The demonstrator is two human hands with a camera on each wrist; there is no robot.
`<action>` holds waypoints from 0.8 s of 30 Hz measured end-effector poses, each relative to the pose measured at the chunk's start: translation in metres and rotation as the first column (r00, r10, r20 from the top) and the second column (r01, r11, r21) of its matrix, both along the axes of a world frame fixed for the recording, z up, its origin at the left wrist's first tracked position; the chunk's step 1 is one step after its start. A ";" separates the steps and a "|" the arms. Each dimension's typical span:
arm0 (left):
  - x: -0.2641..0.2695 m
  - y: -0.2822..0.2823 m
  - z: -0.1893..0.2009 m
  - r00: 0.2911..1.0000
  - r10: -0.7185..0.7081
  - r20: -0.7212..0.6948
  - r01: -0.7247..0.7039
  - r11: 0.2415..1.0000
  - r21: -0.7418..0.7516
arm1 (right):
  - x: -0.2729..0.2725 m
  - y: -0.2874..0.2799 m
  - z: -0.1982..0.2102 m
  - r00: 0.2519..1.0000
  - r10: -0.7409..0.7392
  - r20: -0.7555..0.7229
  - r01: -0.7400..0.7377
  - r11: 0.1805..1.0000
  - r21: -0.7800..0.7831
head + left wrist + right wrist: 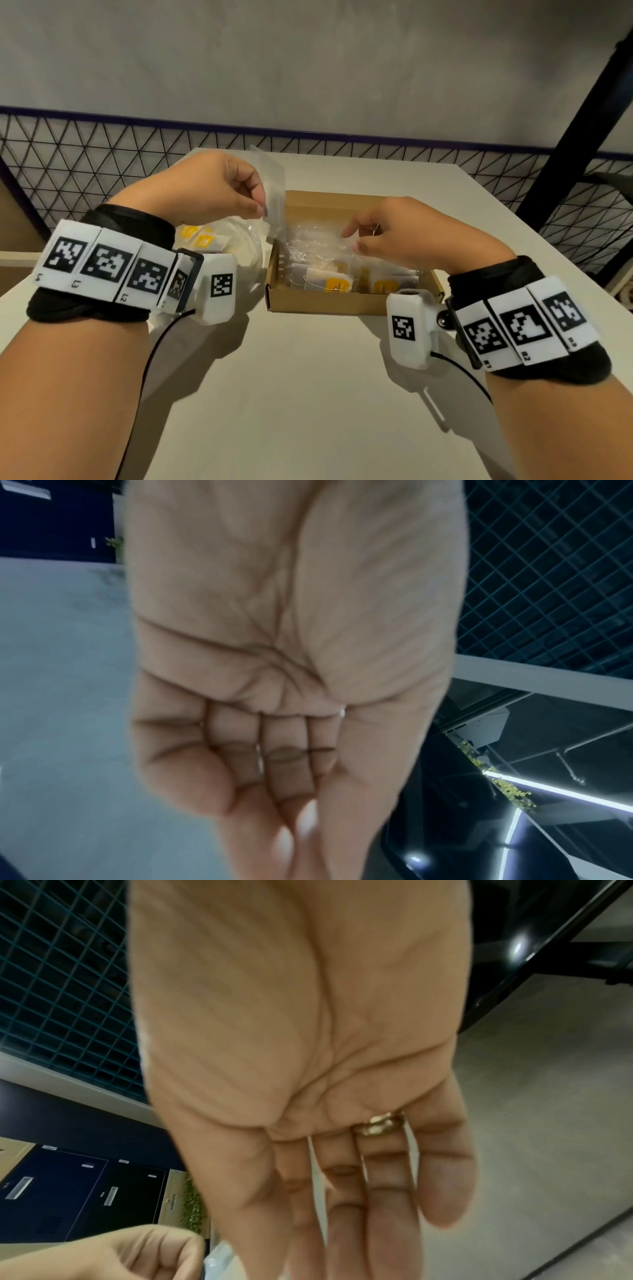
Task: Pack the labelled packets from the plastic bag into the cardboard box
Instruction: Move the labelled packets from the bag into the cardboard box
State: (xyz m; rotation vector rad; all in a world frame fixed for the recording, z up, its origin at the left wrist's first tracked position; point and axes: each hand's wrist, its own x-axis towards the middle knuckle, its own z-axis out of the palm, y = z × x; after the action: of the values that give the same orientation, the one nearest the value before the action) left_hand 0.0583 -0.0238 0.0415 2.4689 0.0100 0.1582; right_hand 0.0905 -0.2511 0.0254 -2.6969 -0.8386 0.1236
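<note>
An open cardboard box (342,305) lies on the white table and holds several clear packets with yellow labels (329,283). Left of it lies a crumpled plastic bag (241,251) with more yellow-labelled packets (200,236) inside. My left hand (262,206) pinches a clear packet (274,186) upright above the box's left edge; its label is not visible. The left wrist view shows that hand's fingers (270,761) curled in. My right hand (356,240) hovers over the box with relaxed fingers (377,1199), holding nothing.
The white table (308,394) stretches bare toward me in front of the box. A black wire-mesh railing (102,154) runs behind the table's far edge. A dark slanted post (568,137) stands at the right.
</note>
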 end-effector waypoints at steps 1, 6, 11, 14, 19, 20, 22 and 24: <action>-0.001 -0.004 0.001 1.000 -0.025 0.018 0.025 0.999 -0.035 | -0.001 0.001 0.001 1.000 -0.001 -0.007 0.002 0.999 0.039; -0.006 -0.028 0.005 0.983 -0.163 0.089 0.175 0.973 -0.150 | -0.009 0.008 0.005 0.998 0.026 -0.056 -0.009 0.958 0.288; -0.008 -0.047 0.001 0.938 -0.339 0.070 0.346 0.920 -0.185 | -0.013 0.016 0.003 0.995 0.090 -0.042 -0.067 0.924 0.377; -0.009 -0.046 0.002 0.916 -0.397 0.064 0.399 0.878 -0.263 | -0.008 0.014 0.002 0.998 0.025 0.061 -0.046 0.922 0.384; -0.004 -0.026 0.004 0.973 -0.223 0.055 0.229 0.943 -0.240 | -0.003 0.010 0.002 0.992 -0.073 0.105 0.032 0.936 0.352; 0.000 -0.020 0.001 0.987 -0.158 0.031 0.161 0.968 -0.193 | -0.002 0.009 0.001 0.991 -0.077 0.111 0.034 0.937 0.348; 0.007 -0.006 -0.007 0.998 -0.022 -0.059 0.018 0.997 -0.077 | -0.002 0.008 0.000 0.990 -0.076 0.120 0.030 0.938 0.346; 0.014 0.009 -0.017 0.979 0.119 -0.165 -0.115 0.993 0.036 | -0.001 0.007 0.000 0.990 -0.073 0.120 0.027 0.938 0.344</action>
State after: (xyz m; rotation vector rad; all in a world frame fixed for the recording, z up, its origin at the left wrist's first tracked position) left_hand 0.0728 -0.0148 0.0245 2.5014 0.2268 0.0009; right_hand 0.0890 -0.2438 0.0250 -2.4127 -0.7482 -0.1974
